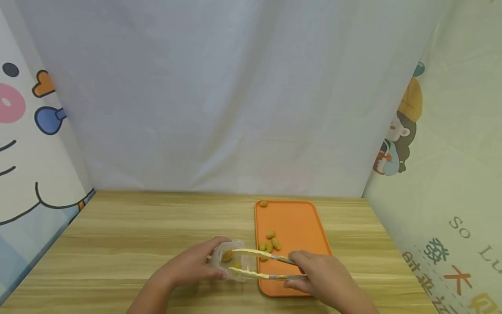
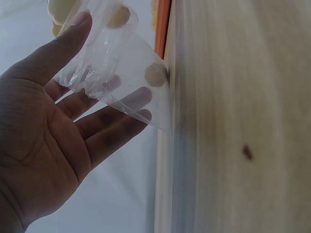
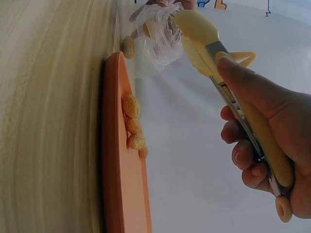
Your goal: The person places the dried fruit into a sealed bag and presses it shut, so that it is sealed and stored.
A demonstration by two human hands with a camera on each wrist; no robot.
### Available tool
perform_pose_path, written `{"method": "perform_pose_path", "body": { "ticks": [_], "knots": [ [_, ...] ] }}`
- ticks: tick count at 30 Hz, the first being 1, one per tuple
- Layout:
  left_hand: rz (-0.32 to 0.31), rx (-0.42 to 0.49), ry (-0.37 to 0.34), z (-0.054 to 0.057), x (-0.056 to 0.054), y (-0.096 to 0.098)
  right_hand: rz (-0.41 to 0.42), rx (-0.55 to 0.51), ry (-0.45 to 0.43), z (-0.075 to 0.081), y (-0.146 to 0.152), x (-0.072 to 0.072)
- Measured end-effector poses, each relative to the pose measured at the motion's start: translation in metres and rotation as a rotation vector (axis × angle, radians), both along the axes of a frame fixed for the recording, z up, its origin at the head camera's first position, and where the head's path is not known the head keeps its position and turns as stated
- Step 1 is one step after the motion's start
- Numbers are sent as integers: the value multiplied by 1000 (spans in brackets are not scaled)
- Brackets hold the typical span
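Observation:
My left hand [image 1: 196, 264] holds a clear plastic bag [image 2: 114, 63], thumb on one side and fingers on the other. Inside the bag lie brownish-yellow oval pieces [image 1: 226, 256], wrinkled like nuts or dried fruit; their exact kind is unclear. My right hand [image 1: 319, 277] grips a pair of tongs [image 3: 238, 116] with yellow heads and metal arms. The tongs' heads are spread apart over the bag's mouth, and I see no piece pinched between them. Several like pieces [image 3: 132, 121] sit on the orange tray [image 1: 298, 231], mostly along its left side.
The tray lies lengthwise on the wood-grain table [image 1: 157, 226], right of the bag. A lone piece [image 1: 263, 203] is at the tray's far left corner. A white cloth [image 1: 219, 96] hangs behind the table, with printed cloths at both sides.

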State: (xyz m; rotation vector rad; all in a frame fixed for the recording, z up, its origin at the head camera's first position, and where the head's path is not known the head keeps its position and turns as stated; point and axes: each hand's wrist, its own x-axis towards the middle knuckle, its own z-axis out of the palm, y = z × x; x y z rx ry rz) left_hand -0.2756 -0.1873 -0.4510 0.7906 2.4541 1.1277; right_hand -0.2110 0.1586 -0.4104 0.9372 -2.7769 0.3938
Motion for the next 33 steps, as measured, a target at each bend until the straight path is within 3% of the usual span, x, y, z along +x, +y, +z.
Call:
{"method": "perform_pose_path", "body": {
  "ticks": [7,16,26,33],
  "knots": [
    [-2,-9,19,-1,0,0,-24,-33,50,2,3,1],
    [6,-17,31,0,-1,0,-153,-55,2,10,16,0],
    [1,66,-54,1,-1,-3,-317,-39,-94,15,34,-6],
    [10,67,-86,1,-2,-4,-419,-13,-229,17,43,-11]
  ]
}}
